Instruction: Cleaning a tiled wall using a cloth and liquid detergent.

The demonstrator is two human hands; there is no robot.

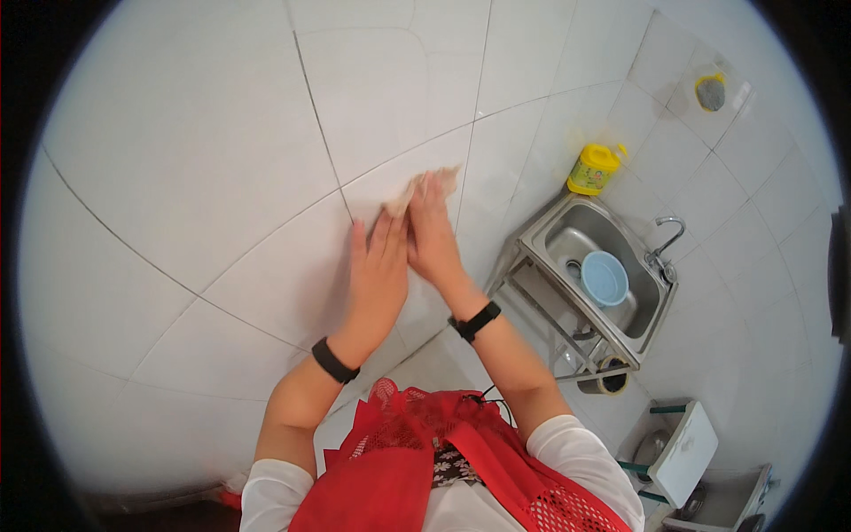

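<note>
A crumpled beige cloth [450, 180] lies against the white tiled wall [266, 151] in front of me. My right hand [433, 241] holds it pressed to the tiles, with part of the cloth bunched under the fingers. Close beside it, my left hand [379, 279] rests with fingers stretched out and thumb apart, its fingertips at the cloth's lower left edge. Both wrists wear black bands.
To the right stands a metal-framed steel sink [567, 232] with a light blue basin [605, 278] in it and a curved faucet [671, 232]. A yellow jug [593, 170] sits at its far corner. A white-topped stand [690, 454] is at the lower right.
</note>
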